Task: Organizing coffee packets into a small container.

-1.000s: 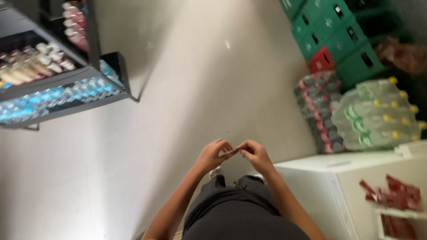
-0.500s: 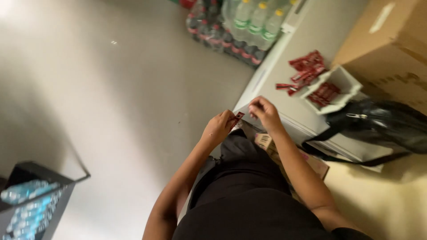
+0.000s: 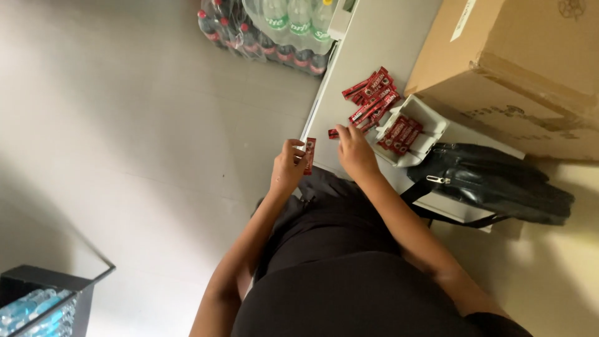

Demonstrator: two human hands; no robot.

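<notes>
A view from above looks down a person's dark, soft-looking top and trousers to both bare forearms, which reach forward over the edge of a white, smooth-topped chest freezer (image 3: pixel 374 43).

The left hand (image 3: pixel 288 167) is curled, its fingers pinching a narrow red sachet (image 3: pixel 309 155), a flat, glossy stick-shaped packet held upright just off the near edge of the freezer lid. The right hand (image 3: pixel 355 151) lies on the lid with the fingers loosely bent; its fingertips touch a second small red packet (image 3: pixel 334 133) lying flat there. Whether that packet is actually gripped cannot be told.

Just beyond the right hand a loose heap of the same red sachets (image 3: pixel 370 95) is scattered on the lid, overlapping at odd angles. Beside the heap sits a small white open-topped carton (image 3: pixel 430 122), rectangular, with more red sachets stacked side by side inside it.

To the right of the carton lies a black leather-look bag (image 3: pixel 493 184), slightly shiny, with a metal zip pull and a strap hanging over the freezer's edge. Behind it stands a large brown corrugated cardboard box (image 3: pixel 518 62), taped along its seam.

On the pale, smooth floor beyond the freezer stand shrink-wrapped packs of plastic drink bottles (image 3: pixel 268 31), some dark with red caps, some clear green. At the lower left corner is a dark metal shelf rack (image 3: pixel 43 299) holding wrapped clear water bottles.
</notes>
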